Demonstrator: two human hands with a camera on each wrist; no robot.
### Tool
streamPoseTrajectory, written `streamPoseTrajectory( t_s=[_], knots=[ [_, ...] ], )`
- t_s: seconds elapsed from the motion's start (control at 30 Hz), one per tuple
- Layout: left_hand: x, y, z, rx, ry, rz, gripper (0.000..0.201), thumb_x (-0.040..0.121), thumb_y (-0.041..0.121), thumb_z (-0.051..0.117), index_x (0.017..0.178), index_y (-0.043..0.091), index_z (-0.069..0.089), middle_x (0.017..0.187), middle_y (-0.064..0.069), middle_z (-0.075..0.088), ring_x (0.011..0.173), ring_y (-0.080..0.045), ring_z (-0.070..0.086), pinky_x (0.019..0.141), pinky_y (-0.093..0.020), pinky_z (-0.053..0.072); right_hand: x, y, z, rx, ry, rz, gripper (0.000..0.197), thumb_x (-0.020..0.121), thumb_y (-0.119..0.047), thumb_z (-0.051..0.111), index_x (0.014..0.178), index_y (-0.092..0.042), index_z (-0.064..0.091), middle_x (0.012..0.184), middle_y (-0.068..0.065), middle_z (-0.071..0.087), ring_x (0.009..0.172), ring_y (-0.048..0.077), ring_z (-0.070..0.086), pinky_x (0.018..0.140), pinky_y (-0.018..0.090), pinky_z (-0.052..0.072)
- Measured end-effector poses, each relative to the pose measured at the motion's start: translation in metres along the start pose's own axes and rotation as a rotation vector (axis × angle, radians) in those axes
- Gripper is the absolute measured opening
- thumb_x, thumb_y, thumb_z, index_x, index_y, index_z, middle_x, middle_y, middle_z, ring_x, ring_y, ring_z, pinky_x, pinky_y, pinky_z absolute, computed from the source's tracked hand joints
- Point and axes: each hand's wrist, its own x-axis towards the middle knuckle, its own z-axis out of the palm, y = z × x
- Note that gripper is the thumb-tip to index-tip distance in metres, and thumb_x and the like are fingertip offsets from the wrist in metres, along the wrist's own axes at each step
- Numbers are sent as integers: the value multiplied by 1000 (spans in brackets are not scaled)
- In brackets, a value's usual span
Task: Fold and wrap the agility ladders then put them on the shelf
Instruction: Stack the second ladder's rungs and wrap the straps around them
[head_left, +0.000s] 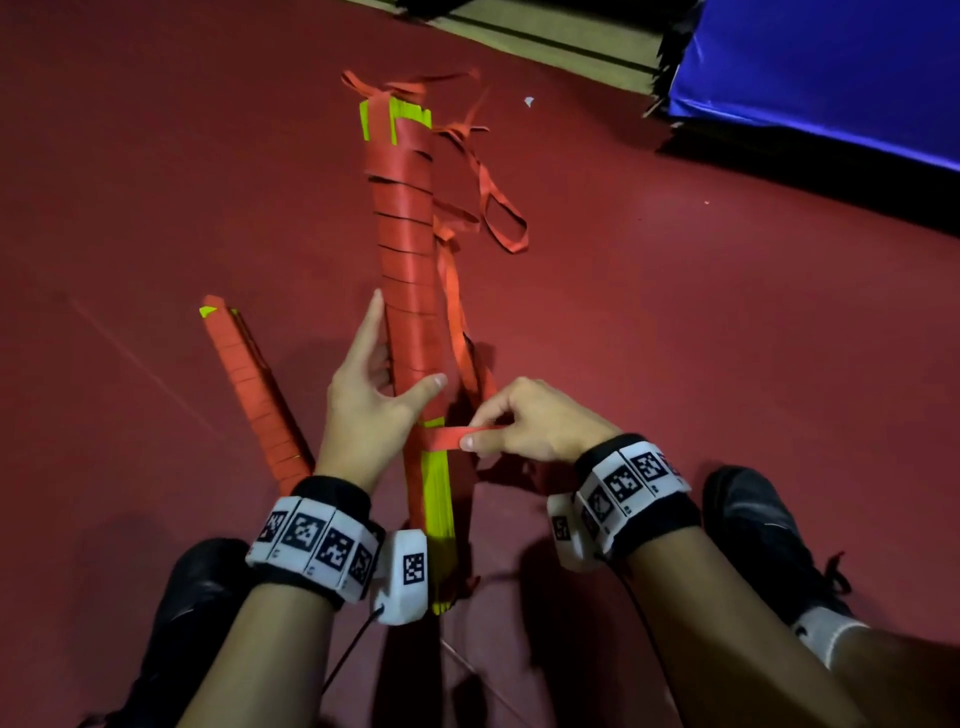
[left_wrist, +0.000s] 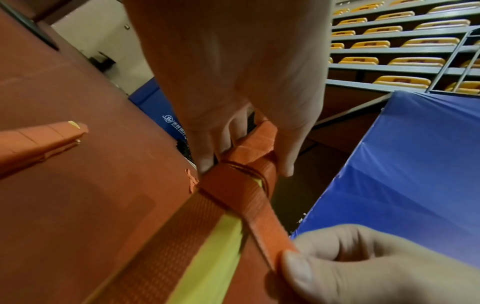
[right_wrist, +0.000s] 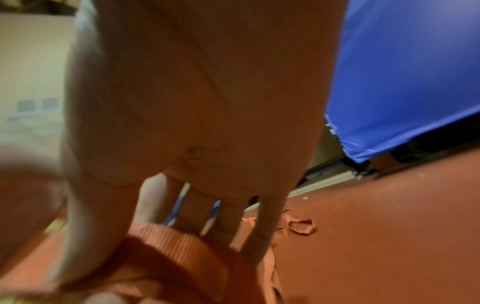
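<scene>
A stacked agility ladder bundle (head_left: 408, 291) is held lengthwise on the red floor (head_left: 675, 364), running away from the person between 2 black shoes. The left hand (head_left: 366, 400) is clamped around the bundle near its middle, with the thumb (head_left: 423, 391) laid across the top of the orange wrapping and the fingers stretched along the far left side; the wrist is bent slightly inward. The right hand (head_left: 524, 421) is curled, and an orange strap (head_left: 452, 435) is pinched between its thumb and forefinger just to the right of the bundle, where the strap is drawn crosswise over the yellow rungs. In the left wrist view the strap (left_wrist: 259, 222) is seen stretched taut from the bundle to the pinching fingers. A second wrapped ladder (head_left: 249, 389) is laid on the floor to the left, apart from the first. Loose strap loops (head_left: 498, 218) are spread beside the bundle's far end. A blue mat (head_left: 831, 78) is seen at the upper right.
</scene>
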Motion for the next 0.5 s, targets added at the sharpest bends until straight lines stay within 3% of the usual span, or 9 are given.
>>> streamPoseTrajectory(
  t_s=[0.07, 0.13, 0.23, 0.3, 0.37, 0.4, 0.5],
  knots=[
    [0, 2, -3, -10, 7, -2, 100, 82, -8, 81, 162, 24, 30, 141, -1, 63, 117, -1, 67, 91, -14, 52, 0, -5, -1, 38, 32, -40, 17, 89, -44, 73, 85, -27, 77, 75, -9, 76, 64, 5, 68, 71, 37, 58],
    [1, 2, -4, -33, 11, -9, 99, 81, -10, 80, 161, 22, 32, 137, -3, 66, 115, -3, 68, 90, -14, 53, 1, -8, 3, 64, 67, -54, 18, 91, -41, 71, 83, -25, 74, 73, -2, 74, 59, 8, 64, 65, 34, 54],
    [2, 0, -5, -48, -11, -22, 99, 79, -9, 81, 159, 27, 37, 122, 0, 73, 109, -7, 72, 91, -20, 55, 10, -1, 15, 164, 102, -12, 8, 90, -37, 68, 88, -29, 69, 76, -8, 69, 69, 12, 62, 84, 47, 56],
    [2, 1, -4, -59, -38, -31, 98, 79, -8, 82, 157, 33, 39, 118, 1, 75, 109, -12, 73, 97, -30, 57, 12, 2, 22, 219, 73, 1, 8, 90, -36, 66, 97, -33, 68, 86, -12, 70, 81, 10, 64, 93, 48, 54],
    [0, 2, -4, -87, -65, -39, 96, 80, -9, 80, 155, 35, 39, 117, 2, 77, 110, -14, 73, 101, -38, 56, 11, 2, 26, 341, 5, -22, 17, 93, -28, 62, 109, -32, 67, 101, -13, 74, 88, 8, 66, 85, 40, 54],
    [0, 1, -5, -102, -78, -42, 95, 80, -9, 79, 154, 35, 40, 117, 3, 77, 110, -14, 72, 103, -40, 55, 9, 0, 28, 415, -28, -35, 18, 96, -21, 60, 110, -31, 66, 100, -15, 74, 81, 3, 63, 76, 35, 51],
    [3, -2, -13, -179, -122, -92, 93, 74, 3, 85, 150, 40, 48, 125, -5, 74, 117, -28, 69, 107, -50, 50, 5, -10, 32, 542, -81, -65, 23, 102, -7, 54, 104, -28, 62, 66, -19, 59, 53, 0, 46, 61, 29, 46]
  ],
)
